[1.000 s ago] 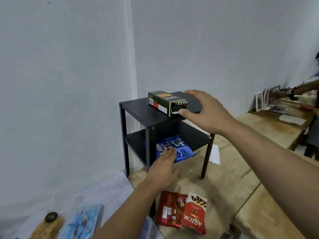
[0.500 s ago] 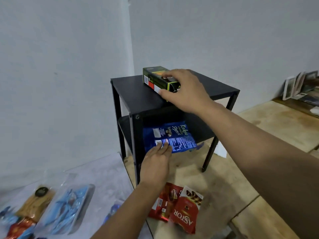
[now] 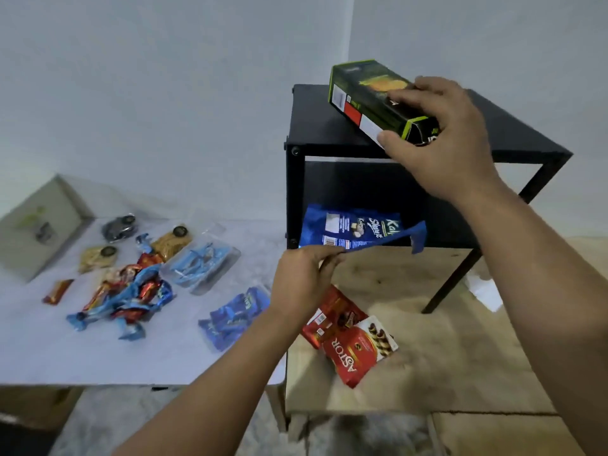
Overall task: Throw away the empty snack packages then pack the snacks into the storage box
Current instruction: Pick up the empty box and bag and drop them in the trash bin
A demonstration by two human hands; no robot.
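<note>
- Right hand (image 3: 437, 139) gripping a green snack box (image 3: 375, 97) near one end, fingers over the top face, thumb under the side, box tilted and lifted off the top of the black shelf (image 3: 526, 139).
- Left hand (image 3: 302, 281) pinching the near edge of a blue snack bag (image 3: 352, 230), fingers and thumb closed together on the foil.
- Blue snack bag lying flat on the lower shelf board, its torn corner hanging over the front edge.
- Black shelf standing on a wooden table (image 3: 444, 366), close to the wall.
- Two red packets on the wooden table just below the left wrist: a red Astor packet (image 3: 358, 353) overlapping a darker red packet (image 3: 332, 315).
- To the left, a white table (image 3: 49, 350) carrying loose snacks: a heap of wrapped candies (image 3: 125, 301) in blue and red, a clear tray of blue sweets (image 3: 200, 263), a clear pack of blue wafers (image 3: 233, 315), two tan cookie packs (image 3: 171, 241), a dark cookie pack (image 3: 118, 227), a small red bar (image 3: 57, 291).
- Storage box (image 3: 39, 225), pale grey, at the far left end of the white table, against the wall, contents too blurred to tell.
</note>
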